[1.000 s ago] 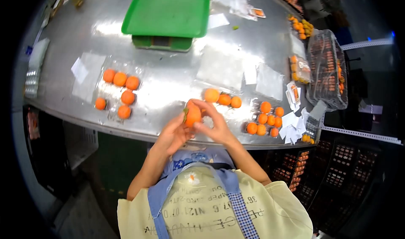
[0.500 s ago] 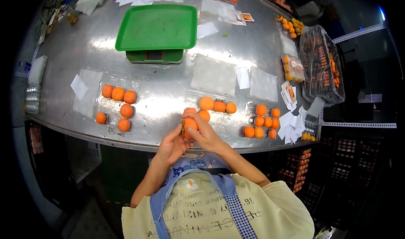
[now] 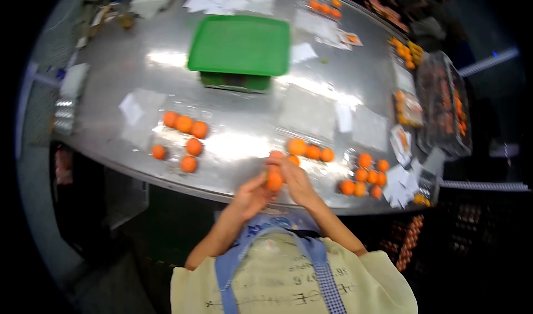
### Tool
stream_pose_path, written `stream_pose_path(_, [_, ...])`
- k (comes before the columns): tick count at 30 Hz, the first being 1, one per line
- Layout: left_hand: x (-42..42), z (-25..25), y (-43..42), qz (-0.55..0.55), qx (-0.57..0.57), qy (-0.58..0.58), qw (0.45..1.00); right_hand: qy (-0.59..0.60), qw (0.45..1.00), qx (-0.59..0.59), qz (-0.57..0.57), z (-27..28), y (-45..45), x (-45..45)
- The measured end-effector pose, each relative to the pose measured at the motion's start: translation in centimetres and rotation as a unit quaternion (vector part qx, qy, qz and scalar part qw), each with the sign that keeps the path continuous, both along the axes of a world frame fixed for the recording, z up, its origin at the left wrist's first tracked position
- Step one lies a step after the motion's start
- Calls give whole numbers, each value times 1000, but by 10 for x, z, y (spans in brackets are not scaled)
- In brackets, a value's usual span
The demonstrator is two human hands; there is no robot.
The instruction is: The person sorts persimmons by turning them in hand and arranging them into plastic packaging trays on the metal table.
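Stainless steel fills most of the view — a broad table [image 3: 127, 64] that, with everything on it, sits farther right and slightly lower in the frame than half a second ago, so the head has probably turned. Well back on it stands a green-topped scale [image 3: 240, 45]. Nearer the front edge lie three clear trays: six orange fruits in the left tray [image 3: 175, 142], eight in the right tray [image 3: 351, 167], and in the middle tray [image 3: 313, 167] a row of three with one just below. Close by, the left hand [image 3: 252, 197] is half-closed against the left side of a held fruit [image 3: 274, 180], while the right hand [image 3: 297, 182] curls round it from the right; it has stayed between them at the table's front edge, not put down. Another fruit [image 3: 276, 155] peeks out beyond, partly covered by fingers; whether it is held or resting, I cannot tell. Smallest, the green calyx that showed on the held fruit no longer reads — blur smears that side and the fingertips.
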State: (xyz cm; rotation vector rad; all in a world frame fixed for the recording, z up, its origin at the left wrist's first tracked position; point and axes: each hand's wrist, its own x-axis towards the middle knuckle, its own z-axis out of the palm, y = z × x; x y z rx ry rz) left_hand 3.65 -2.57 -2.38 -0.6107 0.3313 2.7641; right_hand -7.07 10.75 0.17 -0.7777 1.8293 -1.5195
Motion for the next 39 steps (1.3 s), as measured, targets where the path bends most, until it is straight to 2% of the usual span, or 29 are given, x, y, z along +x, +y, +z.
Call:
stream_pose_path(2, [1, -13, -2, -5, 43, 43, 998, -40, 998, -41, -32, 0, -1, 3])
stream_pose_path(4, [-5, 0, -2, 13, 5, 38, 999, 2, 998, -56, -13, 13, -3, 3])
stream_pose_path(7, [-5, 9, -6, 24, -23, 43, 999, 89, 996, -25, 9, 17, -5, 2])
stream_pose_path(11, [-4, 5, -3, 37, -27, 38, 998, 132, 991, -7, 20, 15, -3, -2])
stream_pose_path(22, [1, 16, -2, 2, -50, 66, 997, 155, 988, -4, 7, 10, 6, 0])
stream_pose_path(25, [0, 18, 0, 3, -143, 28, 989, 193, 981, -11, -1, 12, 7, 1])
stream_pose_path(27, [-4, 24, 2, 45, -239, 28, 970, 233, 972, -13, -10, 14, 5, 0])
stream_pose_path(29, [-3, 24, 3, 81, -329, 40, 940, 284, 959, -11, -15, 16, 4, 0])
stream_pose_path(32, [1, 22, 4, 115, -453, 79, 880, 288, 956, -23, -45, 16, 0, 4])
stream_pose_path(34, [-1, 30, 7, 122, -530, 112, 832, 347, 937, -35, -29, 18, -2, 2])
stream_pose_path(39, [-1, 21, 15, 133, -580, 87, 799, 404, 914, -41, -15, 13, -2, 4])
